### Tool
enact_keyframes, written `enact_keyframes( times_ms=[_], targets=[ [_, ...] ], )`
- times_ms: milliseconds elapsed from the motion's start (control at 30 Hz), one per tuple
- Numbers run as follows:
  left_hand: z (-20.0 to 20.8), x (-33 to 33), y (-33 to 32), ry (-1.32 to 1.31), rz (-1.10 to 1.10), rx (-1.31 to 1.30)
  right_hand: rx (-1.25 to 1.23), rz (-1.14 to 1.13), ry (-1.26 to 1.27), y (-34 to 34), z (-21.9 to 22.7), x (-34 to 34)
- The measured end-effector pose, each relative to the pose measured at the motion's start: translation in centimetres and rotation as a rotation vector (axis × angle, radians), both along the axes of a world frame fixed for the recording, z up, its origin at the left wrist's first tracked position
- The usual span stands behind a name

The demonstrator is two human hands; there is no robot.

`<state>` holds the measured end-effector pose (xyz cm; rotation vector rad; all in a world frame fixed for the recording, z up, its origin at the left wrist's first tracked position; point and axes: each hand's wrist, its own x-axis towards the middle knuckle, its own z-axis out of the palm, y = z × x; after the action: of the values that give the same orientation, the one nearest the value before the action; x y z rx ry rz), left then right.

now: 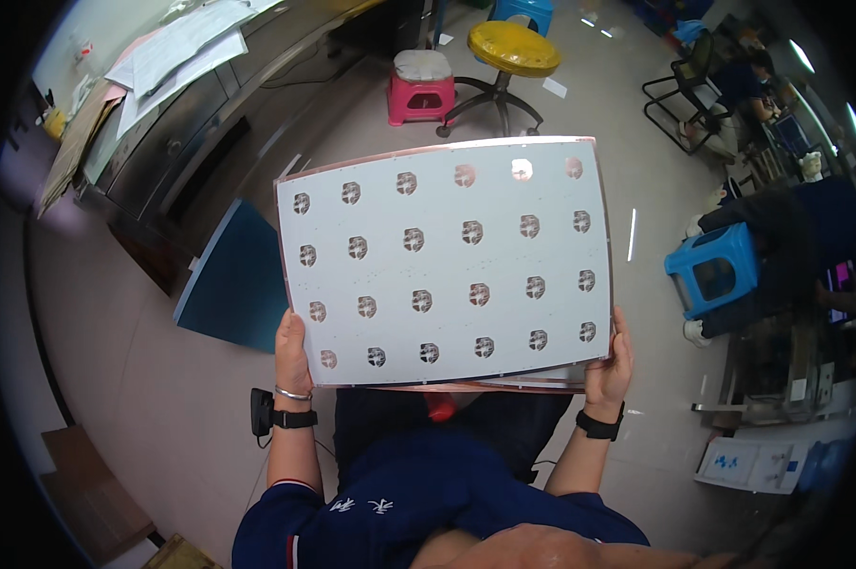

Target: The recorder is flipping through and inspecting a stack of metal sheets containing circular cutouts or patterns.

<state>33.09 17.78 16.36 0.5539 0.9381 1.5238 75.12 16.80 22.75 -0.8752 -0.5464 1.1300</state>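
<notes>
A large flat panel (444, 266) is held up in front of my body, white on its face with a copper-coloured rim. Rows of small dark and coppery round patterns cover it, and one near the far right edge reflects light brightly. More panels (542, 380) show beneath its near edge, so it lies on a stack. My left hand (293, 356) grips the near left corner, thumb along the side. At the near right corner my right hand (610, 368) is closed round the edge. The fingers under the stack are hidden.
Beside the panel's left edge stands a teal board (229, 284). A desk with papers (186, 57) is at far left. Beyond are a pink stool (422, 100) and a yellow swivel stool (513, 47). At right, a person sits near a blue stool (722, 270).
</notes>
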Motion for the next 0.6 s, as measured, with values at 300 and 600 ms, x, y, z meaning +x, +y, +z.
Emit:
enact_keyframes(
  times_ms=[300,600],
  targets=[
    [0.2,-0.7,-0.4,0.054,0.043,0.012,-0.009,0.149,-0.126,0.1,0.4,0.6],
    [0.5,-1.7,-0.5,0.095,0.034,-0.007,-0.075,0.046,-0.193,0.6,1.9,-1.2]
  ],
)
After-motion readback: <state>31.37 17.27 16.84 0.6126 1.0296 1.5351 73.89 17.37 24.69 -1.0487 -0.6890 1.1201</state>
